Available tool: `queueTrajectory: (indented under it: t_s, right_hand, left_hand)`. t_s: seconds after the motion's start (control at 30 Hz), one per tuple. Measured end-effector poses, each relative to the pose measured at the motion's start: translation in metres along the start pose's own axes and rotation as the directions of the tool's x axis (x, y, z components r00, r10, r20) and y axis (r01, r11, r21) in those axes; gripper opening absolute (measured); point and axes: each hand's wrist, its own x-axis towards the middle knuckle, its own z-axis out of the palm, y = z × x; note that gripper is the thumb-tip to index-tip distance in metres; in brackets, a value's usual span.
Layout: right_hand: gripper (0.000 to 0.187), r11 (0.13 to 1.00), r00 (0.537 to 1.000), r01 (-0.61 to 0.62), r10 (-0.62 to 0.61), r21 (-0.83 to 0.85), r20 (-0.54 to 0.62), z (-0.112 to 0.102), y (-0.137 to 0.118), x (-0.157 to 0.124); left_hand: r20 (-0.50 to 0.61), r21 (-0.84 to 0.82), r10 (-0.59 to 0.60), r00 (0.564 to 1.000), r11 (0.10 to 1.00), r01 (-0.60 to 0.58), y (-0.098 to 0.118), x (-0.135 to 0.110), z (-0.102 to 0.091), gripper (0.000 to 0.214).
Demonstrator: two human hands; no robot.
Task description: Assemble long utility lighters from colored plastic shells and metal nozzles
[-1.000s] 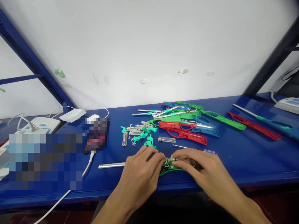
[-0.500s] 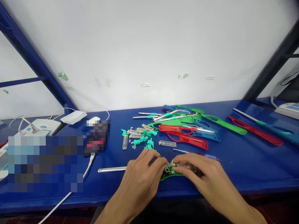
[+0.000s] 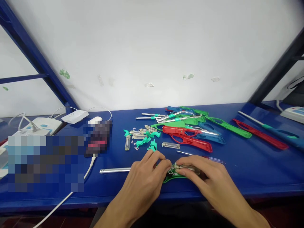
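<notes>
A green lighter housing point(image 3: 173, 179) lies near the table's front edge, its inside facing up with a thin white wire showing. A metal lighter tube point(image 3: 115, 170) sticks out to the left from under my left hand point(image 3: 144, 182), whose bent fingers press on the housing's left part. With thumb and fingers, my right hand point(image 3: 210, 179) pinches a clear fuel tank point(image 3: 194, 170) over the right part of the housing. The fingers hide much of the housing. Just beyond my right hand lies a screwdriver point(image 3: 215, 160) with a see-through handle.
Loose fuel tanks point(image 3: 171, 145) and teal triggers point(image 3: 152, 145) lie ahead. Behind them are metal tubes point(image 3: 147, 118), red housing halves point(image 3: 198, 144) and green ones point(image 3: 228, 126). At right rests a blue lighter point(image 3: 282, 131). A phone point(image 3: 98, 139) with a white cable point(image 3: 89, 171) occupies the left.
The view has shifted slightly. Both hands keep nearly the same position on the housing and the fuel tank.
</notes>
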Motion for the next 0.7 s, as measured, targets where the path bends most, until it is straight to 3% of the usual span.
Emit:
queueTrajectory:
  t_s: [0.33,0.5,0.7]
  right_hand:
    - [0.009,0.997,1.0,-0.006,0.006,0.08,0.007,-0.0011,-0.0055,0.0019]
    - [0.007,0.999,0.997,-0.015,0.018,0.037,-0.08,-0.0003,-0.0063,0.0011]
    - [0.006,1.0,0.996,-0.014,0.016,0.02,-0.082,-0.0013,-0.0068,0.0002]
  left_hand:
    - [0.045,0.09,0.033,0.998,0.995,-0.037,0.0043,-0.0003,-0.0025,0.013]
    - [-0.014,0.081,0.007,1.0,0.997,-0.006,0.0053,-0.0013,-0.0015,0.012]
    - [-0.03,0.08,0.002,1.0,0.997,0.0,0.0057,-0.0023,-0.0009,0.012]
